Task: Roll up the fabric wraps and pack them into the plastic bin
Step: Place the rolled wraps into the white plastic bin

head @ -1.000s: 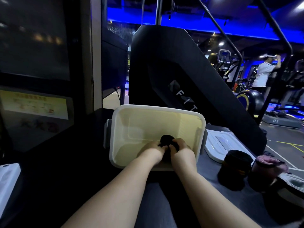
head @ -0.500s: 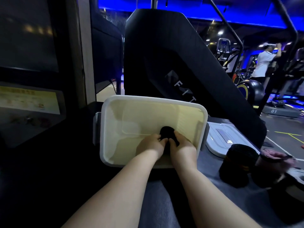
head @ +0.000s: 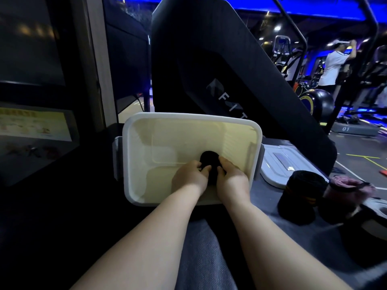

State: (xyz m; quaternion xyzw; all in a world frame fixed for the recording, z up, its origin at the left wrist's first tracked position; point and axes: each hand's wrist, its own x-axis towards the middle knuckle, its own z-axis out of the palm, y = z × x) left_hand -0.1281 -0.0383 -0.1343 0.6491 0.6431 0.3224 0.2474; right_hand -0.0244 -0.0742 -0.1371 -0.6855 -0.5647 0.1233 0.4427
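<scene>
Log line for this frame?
left hand + right hand: grip black roll | black roll: inside bin | outside: striped roll, pink roll, lid

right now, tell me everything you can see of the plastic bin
The plastic bin is a rectangular, cream-coloured tub with rounded corners, a thick pale rim and a grey latch on each short side. It looks like smooth, slightly translucent plastic, ribbed on the inner right wall. It is open at the top and stands on a dark surface. The left hand and right hand reach over its near rim and hold a black wrap roll inside it, right of centre.
</scene>
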